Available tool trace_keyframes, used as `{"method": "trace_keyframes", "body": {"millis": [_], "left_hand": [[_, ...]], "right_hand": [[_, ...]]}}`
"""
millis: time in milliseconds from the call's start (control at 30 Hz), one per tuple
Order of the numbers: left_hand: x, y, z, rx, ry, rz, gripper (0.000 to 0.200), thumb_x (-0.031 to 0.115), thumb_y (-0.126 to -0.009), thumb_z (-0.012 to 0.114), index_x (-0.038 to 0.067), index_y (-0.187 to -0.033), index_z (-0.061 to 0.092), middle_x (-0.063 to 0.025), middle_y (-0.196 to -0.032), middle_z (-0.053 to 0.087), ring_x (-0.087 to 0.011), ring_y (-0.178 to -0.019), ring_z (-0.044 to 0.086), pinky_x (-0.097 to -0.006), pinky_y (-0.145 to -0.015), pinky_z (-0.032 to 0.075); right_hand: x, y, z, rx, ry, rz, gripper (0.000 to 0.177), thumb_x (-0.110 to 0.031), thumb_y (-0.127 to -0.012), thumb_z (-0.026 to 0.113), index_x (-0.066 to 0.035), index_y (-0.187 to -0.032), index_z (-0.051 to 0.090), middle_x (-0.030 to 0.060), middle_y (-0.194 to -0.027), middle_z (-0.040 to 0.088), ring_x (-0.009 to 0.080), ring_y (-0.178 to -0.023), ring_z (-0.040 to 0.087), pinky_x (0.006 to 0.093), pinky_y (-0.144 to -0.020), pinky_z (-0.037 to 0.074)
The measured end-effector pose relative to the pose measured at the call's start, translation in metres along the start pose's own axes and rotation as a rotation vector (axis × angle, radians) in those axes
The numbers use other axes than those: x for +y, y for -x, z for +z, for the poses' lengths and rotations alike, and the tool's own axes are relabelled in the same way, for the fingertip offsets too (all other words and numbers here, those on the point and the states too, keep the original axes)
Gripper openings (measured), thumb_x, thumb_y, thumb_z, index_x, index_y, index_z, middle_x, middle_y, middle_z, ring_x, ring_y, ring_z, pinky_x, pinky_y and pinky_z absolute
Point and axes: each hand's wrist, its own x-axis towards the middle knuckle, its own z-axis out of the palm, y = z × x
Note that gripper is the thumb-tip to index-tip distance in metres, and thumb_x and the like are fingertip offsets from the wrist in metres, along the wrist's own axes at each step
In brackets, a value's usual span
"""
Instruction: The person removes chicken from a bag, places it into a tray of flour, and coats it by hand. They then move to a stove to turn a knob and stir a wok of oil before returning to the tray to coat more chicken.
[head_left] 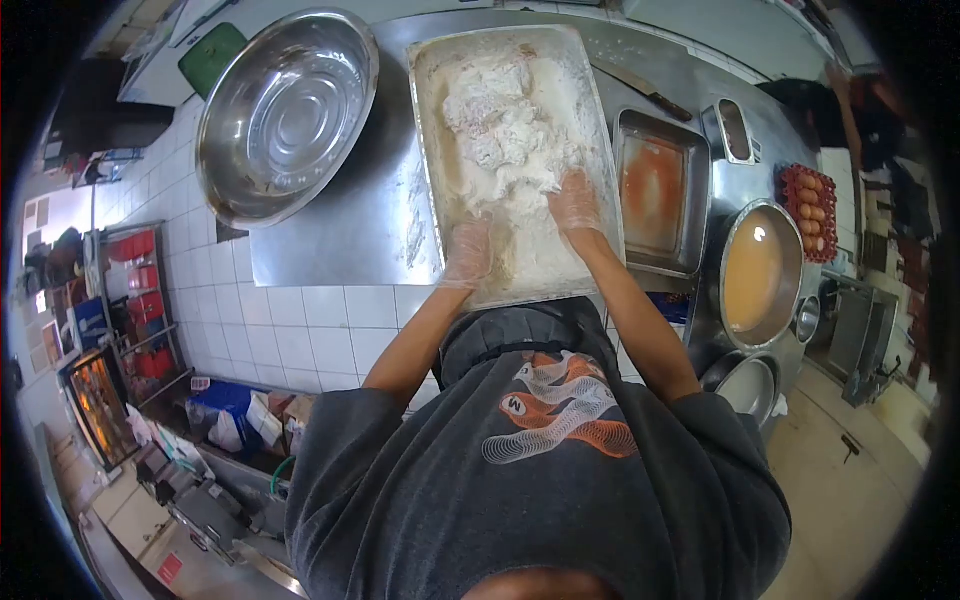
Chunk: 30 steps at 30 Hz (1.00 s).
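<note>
A large metal tray (431,190) on the steel table holds white flour (535,245). Flour-coated pieces (490,110), perhaps meat, are heaped toward its far end. My left hand (470,255), in a clear plastic glove, is at the near left of the tray, its fingers sunk in the flour. Farther in on the right, my gloved right hand (576,203) presses into the flour beside the coated heap. Flour hides most of the fingertips of both hands, so their grip does not show.
Left stands a big steel bowl (290,120). To the right are a knife (650,92), a shallow pan (695,200) with reddish residue, a small steel container (735,130), a basin of orange-yellow liquid (755,265) and a red egg tray (810,212). Another person (850,110) stands at upper right.
</note>
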Motion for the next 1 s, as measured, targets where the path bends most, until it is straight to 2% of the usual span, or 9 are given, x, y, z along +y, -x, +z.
{"method": "trace_keyframes", "body": {"millis": [133,200,267,400,533,633,733,933,1000], "left_hand": [[-0.015,0.002,0.005,0.139,0.138,0.123,0.018,0.008,-0.080,0.058,0.003,-0.096,0.064,-0.0178,-0.079,0.064,-0.0326,-0.075,0.065,-0.0438,-0.064,0.053],[-0.022,-0.017,0.011,-0.230,0.025,-0.110,0.021,0.010,-0.082,0.058,0.005,-0.101,0.065,-0.0191,-0.082,0.066,-0.0354,-0.078,0.065,-0.0450,-0.071,0.053],[-0.014,-0.014,-0.016,-0.053,0.356,0.038,0.013,0.012,-0.084,0.057,0.007,-0.090,0.068,-0.0144,-0.077,0.067,-0.0282,-0.073,0.066,-0.0402,-0.065,0.053],[-0.023,-0.011,0.006,0.021,0.006,0.310,0.018,0.009,-0.088,0.051,0.005,-0.088,0.069,-0.0192,-0.078,0.065,-0.0339,-0.076,0.065,-0.0437,-0.070,0.051],[-0.013,-0.028,-0.011,-0.020,0.503,0.393,0.020,0.010,-0.088,0.050,0.004,-0.090,0.069,-0.0225,-0.080,0.065,-0.0376,-0.079,0.063,-0.0464,-0.073,0.049],[-0.037,-0.020,-0.003,0.159,0.178,0.430,0.016,0.008,-0.084,0.054,0.002,-0.088,0.068,-0.0232,-0.085,0.067,-0.0376,-0.079,0.064,-0.0467,-0.073,0.050],[-0.019,-0.043,-0.052,-0.141,0.205,0.115,0.016,0.018,-0.083,0.064,0.004,-0.088,0.070,-0.0227,-0.083,0.067,-0.0387,-0.079,0.066,-0.0457,-0.072,0.052],[0.049,-0.045,-0.094,0.086,0.199,0.084,0.013,0.014,-0.079,0.066,0.005,-0.087,0.072,-0.0214,-0.082,0.068,-0.0385,-0.075,0.066,-0.0461,-0.070,0.053],[0.044,-0.045,-0.103,0.097,0.296,0.063,0.013,0.015,-0.080,0.065,0.005,-0.085,0.070,-0.0214,-0.080,0.067,-0.0382,-0.074,0.066,-0.0457,-0.069,0.053]], "right_hand": [[0.021,-0.007,0.021,0.183,0.165,-0.193,0.045,-0.020,-0.085,0.063,0.003,-0.122,0.056,0.0283,-0.120,0.057,0.0410,-0.116,0.054,0.0476,-0.101,0.043],[0.016,-0.011,-0.002,-0.018,0.124,-0.152,0.039,-0.018,-0.087,0.059,-0.001,-0.122,0.057,0.0267,-0.121,0.056,0.0389,-0.118,0.053,0.0474,-0.101,0.043],[0.004,-0.001,-0.036,-0.148,0.287,-0.214,0.036,-0.019,-0.086,0.059,-0.004,-0.119,0.058,0.0244,-0.120,0.056,0.0369,-0.116,0.055,0.0466,-0.100,0.044],[0.030,-0.003,0.013,0.264,0.207,-0.563,0.029,-0.020,-0.086,0.057,-0.002,-0.109,0.062,0.0193,-0.116,0.060,0.0327,-0.110,0.059,0.0421,-0.098,0.046],[0.001,0.001,-0.020,0.019,0.278,-0.307,0.031,-0.024,-0.087,0.055,-0.002,-0.107,0.064,0.0200,-0.116,0.060,0.0331,-0.114,0.058,0.0418,-0.100,0.045],[0.008,-0.009,-0.014,0.023,0.231,-0.325,0.033,-0.025,-0.088,0.057,-0.001,-0.109,0.064,0.0209,-0.122,0.058,0.0341,-0.115,0.057,0.0443,-0.099,0.046],[0.003,0.021,-0.024,0.244,0.206,-0.198,0.034,-0.022,-0.088,0.058,0.002,-0.113,0.060,0.0238,-0.124,0.058,0.0377,-0.116,0.057,0.0453,-0.099,0.046],[-0.056,0.060,-0.060,-0.154,-0.071,0.070,0.052,-0.034,-0.087,0.065,0.001,-0.124,0.056,0.0257,-0.138,0.050,0.0381,-0.126,0.050,0.0452,-0.108,0.038],[-0.031,0.062,-0.049,-0.030,-0.065,0.021,0.054,-0.034,-0.085,0.066,0.005,-0.122,0.056,0.0269,-0.131,0.053,0.0405,-0.123,0.051,0.0472,-0.106,0.040]]}}
